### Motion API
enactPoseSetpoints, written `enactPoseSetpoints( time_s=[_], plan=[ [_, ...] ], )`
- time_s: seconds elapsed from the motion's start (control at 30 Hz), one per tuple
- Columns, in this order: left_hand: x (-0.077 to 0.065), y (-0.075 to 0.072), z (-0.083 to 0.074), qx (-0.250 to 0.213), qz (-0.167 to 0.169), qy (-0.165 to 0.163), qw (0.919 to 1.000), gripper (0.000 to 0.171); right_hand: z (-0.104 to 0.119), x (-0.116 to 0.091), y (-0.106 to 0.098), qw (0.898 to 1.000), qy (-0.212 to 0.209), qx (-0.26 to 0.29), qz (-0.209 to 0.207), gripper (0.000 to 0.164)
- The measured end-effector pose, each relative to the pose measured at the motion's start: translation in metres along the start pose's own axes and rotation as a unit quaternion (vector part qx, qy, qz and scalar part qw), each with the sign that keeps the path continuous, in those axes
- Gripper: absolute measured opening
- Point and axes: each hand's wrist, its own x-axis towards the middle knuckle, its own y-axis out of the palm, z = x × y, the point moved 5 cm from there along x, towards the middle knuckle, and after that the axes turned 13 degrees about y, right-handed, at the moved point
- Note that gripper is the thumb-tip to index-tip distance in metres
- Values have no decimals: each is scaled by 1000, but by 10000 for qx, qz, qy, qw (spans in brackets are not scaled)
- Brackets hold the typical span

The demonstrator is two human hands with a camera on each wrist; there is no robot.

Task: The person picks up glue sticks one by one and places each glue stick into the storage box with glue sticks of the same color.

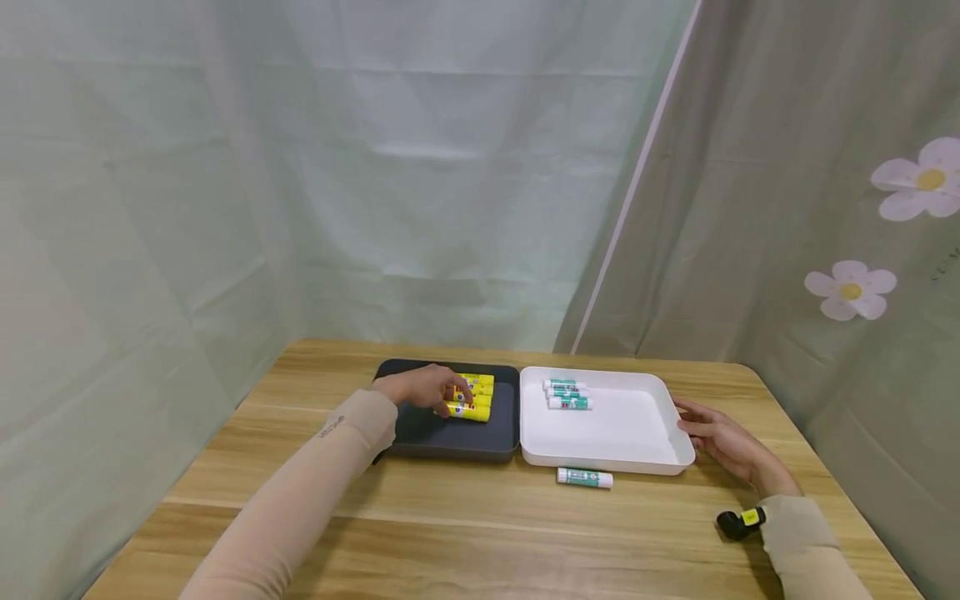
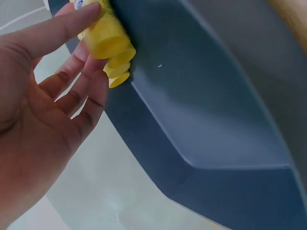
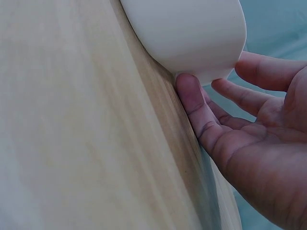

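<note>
My left hand (image 1: 426, 388) reaches into a dark grey tray (image 1: 457, 452), over a row of yellow glue sticks. Its thumb and fingers pinch the nearest yellow glue stick (image 1: 469, 412), which lies alongside the others; the left wrist view shows the thumb across its side and its round yellow end (image 2: 109, 44). At the right end of a white tray (image 1: 637, 433), my right hand (image 1: 726, 442) touches the outer wall with its fingertips, fairly straight. Several green-and-white glue sticks (image 1: 570, 403) lie in a row at that tray's left side.
Both trays stand side by side on the wooden table (image 1: 465, 533), edges meeting. One more green-and-white glue stick (image 1: 585, 477) lies on the table in front of the white tray. Behind the table hangs a pale curtain (image 1: 465, 208). A black strap piece (image 1: 738, 523) is at the right wrist.
</note>
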Motion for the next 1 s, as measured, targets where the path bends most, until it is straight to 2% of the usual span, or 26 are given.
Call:
enactPoseSetpoints(
  time_s=[0.67, 0.83, 1.0],
  plan=[
    [-4, -1, -5, 125, -143, -176, 9997, 38, 0, 0, -2, 9999, -109, -33, 16, 70],
    [-4, -1, -5, 119, -196, -65, 9997, 36, 1, 1, -1, 9999, -120, -21, 19, 69],
    [-2, -1, -8, -88, -486, 228, 9985, 29, 1, 0, -1, 9999, -136, -11, 38, 69]
  ],
)
